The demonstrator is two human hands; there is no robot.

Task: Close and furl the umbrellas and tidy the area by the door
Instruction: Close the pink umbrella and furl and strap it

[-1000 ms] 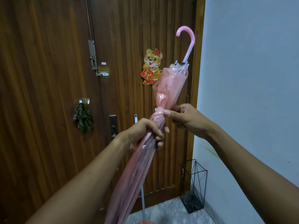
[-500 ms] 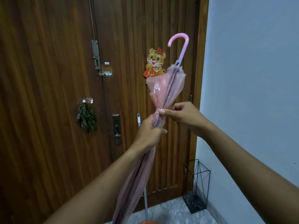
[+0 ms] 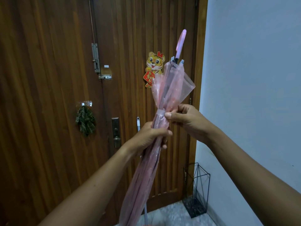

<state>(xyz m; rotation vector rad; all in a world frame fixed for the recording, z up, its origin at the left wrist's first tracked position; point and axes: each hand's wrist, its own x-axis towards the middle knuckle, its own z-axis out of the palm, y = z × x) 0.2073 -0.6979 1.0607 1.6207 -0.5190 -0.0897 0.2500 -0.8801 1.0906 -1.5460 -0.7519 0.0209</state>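
**Wooden door (image 3: 48,95) filling the background, pink umbrella (image 3: 171,88) being bound in both hands**

Dark ribbed wood is standing straight ahead, and in front of it the person is holding the pink umbrella on a slant. Its hooked handle (image 3: 181,43) is pointing up and away from the fingers, and its long body is running down past the forearms and out of the bottom of the view. The translucent canopy is gathered tight below the fingers and is flaring loose above them.

The left hand (image 3: 151,137) is gripping the furled canopy, its fingers (image 3: 164,132) curling fully round the bundle. Just above them a narrow band (image 3: 160,111) is wrapping the canopy. The right hand (image 3: 187,119) is pinching at that band, with the thumb (image 3: 168,115) pressing on it from the near side and the other fingers curled behind. The two hands are sitting just apart, one above the other.

Beyond the fingers, a tiger sticker (image 3: 154,66) is showing on the door, partly covered by the loose canopy. Far to the left of the fingers a checked cloth (image 3: 85,122) is hanging from a hook, with a bolt latch (image 3: 96,57) above it and a lock plate (image 3: 116,132) nearer the left hand. A thin white pole (image 3: 138,123) is rising behind the left hand. Below and to the right of the fingers, a black wire stand (image 3: 197,190) is standing on the speckled floor (image 3: 171,212), in the corner where the door frame is meeting the pale wall (image 3: 252,79).
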